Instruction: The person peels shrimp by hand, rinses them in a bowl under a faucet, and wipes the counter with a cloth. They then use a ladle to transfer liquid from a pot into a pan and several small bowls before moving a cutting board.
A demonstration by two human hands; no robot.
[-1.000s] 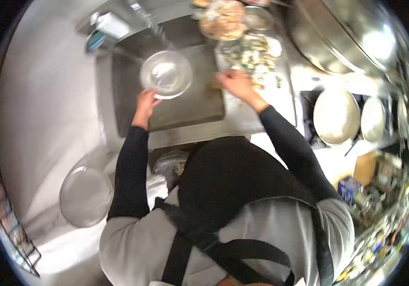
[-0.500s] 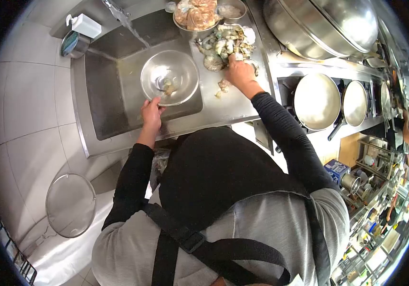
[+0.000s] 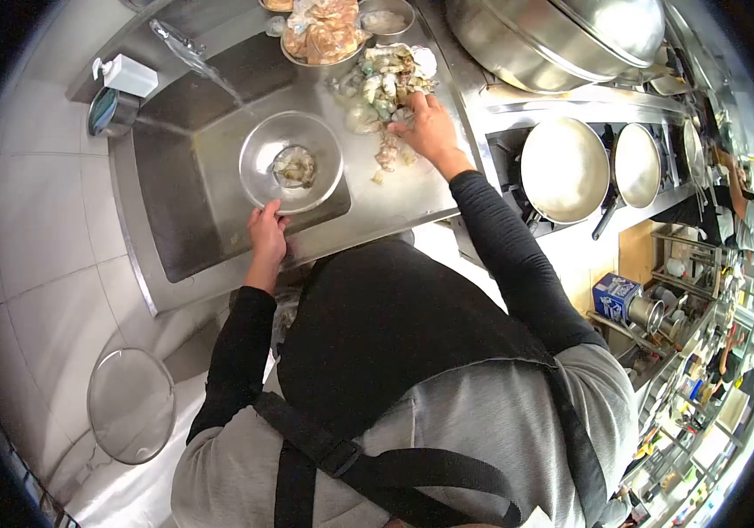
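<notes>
My left hand (image 3: pixel 267 235) pinches the near rim of a metal mixing bowl (image 3: pixel 258 145) held over the sink. Inside the bowl lies a small clump of wet greyish seafood, seemingly shrimp (image 3: pixel 294 167). On the steel counter to the right is a heap of raw shrimp (image 3: pixel 387 81). At the heap's near right edge is my right hand (image 3: pixel 432 132), thumb and fingers apart, nothing visible between them. A few loose brownish scraps (image 3: pixel 386 157) lie just left of that hand.
Water runs from the faucet (image 3: pixel 176 42) into the sink (image 3: pixel 175 202). Behind the heap stand a bowl of bagged orange-pink food (image 3: pixel 320 33) and a smaller metal bowl (image 3: pixel 386 19). Two pans (image 3: pixel 564 170) sit on the stove at right, below a large steel pot (image 3: pixel 535 44).
More shrimp lies in the mixing bowl than before. My right hand's fingers have spread apart near the heap. The whole view has shifted slightly; my left hand stays on the rim.
</notes>
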